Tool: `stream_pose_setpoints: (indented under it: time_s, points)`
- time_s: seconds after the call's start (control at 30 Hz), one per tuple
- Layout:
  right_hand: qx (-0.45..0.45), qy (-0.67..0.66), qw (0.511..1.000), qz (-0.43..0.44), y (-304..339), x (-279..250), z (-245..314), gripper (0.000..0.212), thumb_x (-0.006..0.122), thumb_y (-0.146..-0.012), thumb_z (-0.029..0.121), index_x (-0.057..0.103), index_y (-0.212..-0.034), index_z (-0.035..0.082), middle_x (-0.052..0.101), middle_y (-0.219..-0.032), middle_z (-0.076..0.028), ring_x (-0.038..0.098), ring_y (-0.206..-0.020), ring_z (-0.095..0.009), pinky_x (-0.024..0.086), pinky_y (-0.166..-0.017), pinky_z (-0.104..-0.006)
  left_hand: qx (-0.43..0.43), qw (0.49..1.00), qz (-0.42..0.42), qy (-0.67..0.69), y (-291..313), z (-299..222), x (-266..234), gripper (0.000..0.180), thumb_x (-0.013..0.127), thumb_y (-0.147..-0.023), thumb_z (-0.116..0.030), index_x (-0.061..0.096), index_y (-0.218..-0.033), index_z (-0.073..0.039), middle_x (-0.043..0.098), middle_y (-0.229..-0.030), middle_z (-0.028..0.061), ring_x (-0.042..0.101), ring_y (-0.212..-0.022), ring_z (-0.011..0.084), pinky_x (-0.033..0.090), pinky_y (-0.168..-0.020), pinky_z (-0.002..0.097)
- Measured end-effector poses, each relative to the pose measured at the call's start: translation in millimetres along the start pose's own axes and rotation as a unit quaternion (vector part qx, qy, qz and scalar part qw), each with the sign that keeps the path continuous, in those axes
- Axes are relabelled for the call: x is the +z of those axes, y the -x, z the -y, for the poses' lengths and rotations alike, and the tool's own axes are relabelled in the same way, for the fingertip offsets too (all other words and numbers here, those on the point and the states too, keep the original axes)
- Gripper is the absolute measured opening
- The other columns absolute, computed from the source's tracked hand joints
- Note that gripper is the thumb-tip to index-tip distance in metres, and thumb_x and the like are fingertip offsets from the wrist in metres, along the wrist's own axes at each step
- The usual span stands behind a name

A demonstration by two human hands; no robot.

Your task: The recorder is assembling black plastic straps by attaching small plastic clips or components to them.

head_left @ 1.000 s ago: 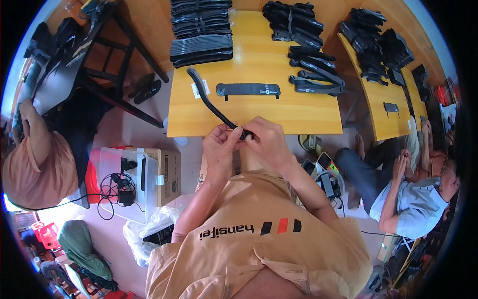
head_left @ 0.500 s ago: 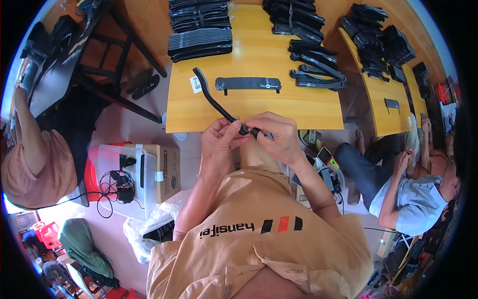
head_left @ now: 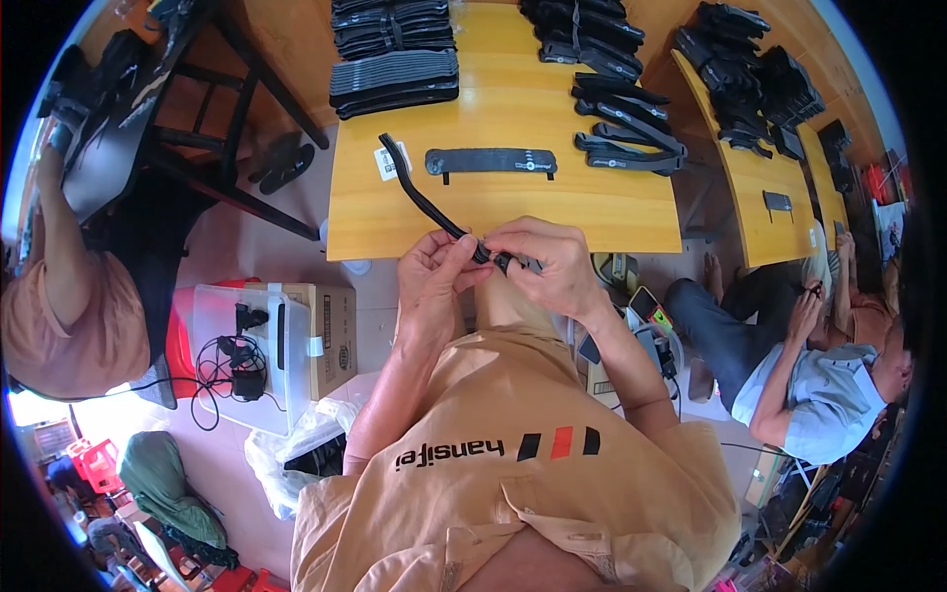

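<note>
A long, narrow black strap [head_left: 418,196] reaches from my hands up over the near edge of the yellow table [head_left: 592,222]. Its far tip lies beside a small white label [head_left: 386,166]. My left hand [head_left: 429,286] pinches its lower end between thumb and fingers. Close by on the right, my right hand [head_left: 548,268] is closed on a short black end piece of the same strap; the fingers partly hide the join. A flat black band [head_left: 491,161] with two small tabs lies on the table beyond my hands.
Black band stacks [head_left: 395,81] and loose bands [head_left: 626,148] cover the table's far side. Left of me, a clear plastic bin [head_left: 286,365] with cables stands by a cardboard box [head_left: 330,335]. Co-workers sit on both sides, one in a light blue shirt [head_left: 814,395].
My hands stay almost in place on the strap, with only slight finger movement. The view has shifted a little. On the right, the co-worker's hand has moved slightly upward.
</note>
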State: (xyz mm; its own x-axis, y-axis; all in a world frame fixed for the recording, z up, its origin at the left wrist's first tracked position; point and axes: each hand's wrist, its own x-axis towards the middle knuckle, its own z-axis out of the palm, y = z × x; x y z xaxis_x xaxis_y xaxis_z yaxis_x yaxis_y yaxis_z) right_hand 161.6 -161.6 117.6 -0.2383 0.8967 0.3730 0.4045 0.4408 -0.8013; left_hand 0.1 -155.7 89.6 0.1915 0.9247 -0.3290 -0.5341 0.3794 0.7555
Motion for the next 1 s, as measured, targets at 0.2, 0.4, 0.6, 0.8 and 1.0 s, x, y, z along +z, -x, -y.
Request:
stream_pose_setpoints:
  time_s: [0.2, 0.4, 0.6, 0.8, 1.0]
  points:
    - [-0.003, 0.007, 1.0, 0.005, 0.0, 1.9, 0.5, 0.027, 0.058, -0.064, -0.011, 0.065, -0.089, -0.003, 0.065, -0.085, -0.014, 0.065, -0.075, -0.023, 0.052, -0.067, -0.0277, 0.023, 0.999, -0.011, -0.022, 1.2, 1.4, 0.8, 0.02, 0.064, -0.084, -0.009, 0.054, -0.097, 0.002, 0.063, -0.082, 0.0088, 0.064, -0.073, 0.0144, 0.056, -0.064, 0.0252]
    - [0.002, -0.004, 1.0, 0.002, 2.6, 1.0, 0.7, 0.028, 0.059, -0.065, -0.01, 0.064, -0.091, -0.003, 0.065, -0.085, -0.013, 0.065, -0.076, -0.022, 0.052, -0.068, -0.0273, 0.038, 0.998, -0.012, -0.042, 3.6, 3.0, 3.2, 0.019, 0.064, -0.083, -0.008, 0.054, -0.096, 0.001, 0.062, -0.083, 0.0084, 0.063, -0.073, 0.0133, 0.055, -0.064, 0.025]
    - [0.014, -0.032, 0.999, -0.008, 3.0, -0.1, 0.4, 0.027, 0.056, -0.064, -0.01, 0.065, -0.089, -0.003, 0.066, -0.085, -0.014, 0.065, -0.074, -0.021, 0.052, -0.067, -0.0266, 0.033, 0.999, -0.016, -0.029, 3.6, 4.1, 3.2, 0.02, 0.065, -0.083, -0.009, 0.054, -0.096, 0.001, 0.063, -0.082, 0.0083, 0.063, -0.072, 0.0138, 0.056, -0.064, 0.0255]
    - [0.027, -0.042, 0.999, 0.006, 2.4, -1.9, -1.5, 0.028, 0.055, -0.064, -0.01, 0.066, -0.089, -0.003, 0.066, -0.084, -0.014, 0.065, -0.074, -0.02, 0.051, -0.067, -0.0262, 0.019, 0.999, -0.016, -0.02, 3.8, 3.3, 2.1, 0.021, 0.065, -0.083, -0.011, 0.054, -0.095, 0.002, 0.063, -0.081, 0.0089, 0.063, -0.071, 0.0142, 0.056, -0.064, 0.0252]
    - [0.032, -0.073, 0.997, -0.002, 2.8, -1.9, -3.3, 0.021, 0.059, -0.067, -0.007, 0.064, -0.087, -0.004, 0.065, -0.082, -0.014, 0.064, -0.07, -0.021, 0.051, -0.063, -0.027, 0.019, 0.999, -0.007, -0.027, 5.0, 2.4, 3.9, 0.021, 0.065, -0.083, -0.011, 0.054, -0.095, 0.002, 0.062, -0.081, 0.0086, 0.063, -0.071, 0.0146, 0.055, -0.064, 0.0251]
